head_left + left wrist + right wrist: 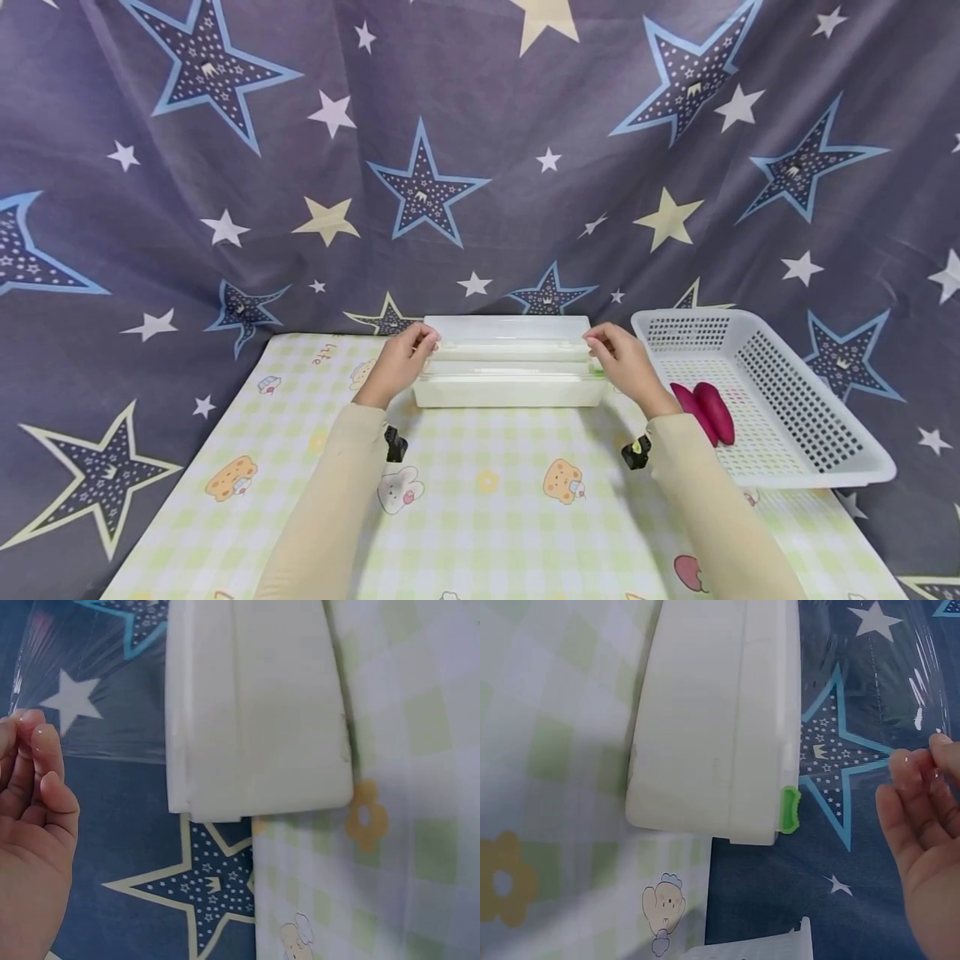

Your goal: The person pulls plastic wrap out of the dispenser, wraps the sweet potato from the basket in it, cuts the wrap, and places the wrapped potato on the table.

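A white cling film dispenser [508, 393] stands at the back of the table, its long side facing me. From it a clear sheet of cling film [112, 739] stretches up between both hands. My left hand [403, 360] pinches the film's left corner between thumb and fingertips, above the box's left end. At the other end my right hand [624, 365] pinches the right corner the same way. In the right wrist view the film [877, 682] is taut and shiny up to the fingertips. A green slide cutter [789, 810] sits at the dispenser's right end.
A white perforated basket [817, 454] stands on the right of the table, with two dark red, elongated things [712, 412] inside. The checked tablecloth [487, 533] has cartoon prints. Behind the table hangs a dark curtain [480, 75] with stars.
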`<state>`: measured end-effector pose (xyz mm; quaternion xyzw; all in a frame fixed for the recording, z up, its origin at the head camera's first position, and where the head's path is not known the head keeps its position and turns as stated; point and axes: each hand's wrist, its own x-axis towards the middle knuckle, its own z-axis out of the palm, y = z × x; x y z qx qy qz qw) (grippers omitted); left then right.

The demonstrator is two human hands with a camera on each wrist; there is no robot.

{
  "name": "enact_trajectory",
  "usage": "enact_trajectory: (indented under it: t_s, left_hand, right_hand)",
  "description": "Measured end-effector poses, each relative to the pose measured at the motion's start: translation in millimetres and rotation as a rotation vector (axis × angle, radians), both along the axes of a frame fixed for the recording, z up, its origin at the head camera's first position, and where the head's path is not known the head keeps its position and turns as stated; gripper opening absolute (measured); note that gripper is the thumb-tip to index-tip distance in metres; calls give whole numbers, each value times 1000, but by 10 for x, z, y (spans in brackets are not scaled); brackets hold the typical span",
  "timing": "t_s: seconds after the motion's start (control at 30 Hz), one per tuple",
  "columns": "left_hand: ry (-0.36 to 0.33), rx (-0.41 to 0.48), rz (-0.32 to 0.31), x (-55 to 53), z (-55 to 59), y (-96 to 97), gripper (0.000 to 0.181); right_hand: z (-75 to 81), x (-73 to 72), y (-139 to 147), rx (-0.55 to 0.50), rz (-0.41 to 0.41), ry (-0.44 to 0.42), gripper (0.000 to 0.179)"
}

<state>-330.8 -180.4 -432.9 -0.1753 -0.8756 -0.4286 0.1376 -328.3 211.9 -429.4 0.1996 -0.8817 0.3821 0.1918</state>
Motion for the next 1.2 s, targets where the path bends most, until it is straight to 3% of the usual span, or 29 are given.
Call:
enact_trajectory:
  t_s: [0.1,0.43,0.8,1.0,1.2]
  left_hand:
    - [10,18,-9,19,27,0,23]
    - [-46,51,-48,82,107,5,26]
    - [-44,77,-95,156,268,-33,22]
    - [-12,59,-59,185,338,-43,21]
    - [0,108,-22,212,385,-75,23]
  right_hand:
    - [23,23,8,-16,4,3,17]
    - [97,98,11,-28,-3,15,19]
    - [219,115,27,-40,8,117,16]
    - [291,153,14,-30,-6,146,14]
    - [340,180,0,-44,-5,175,15]
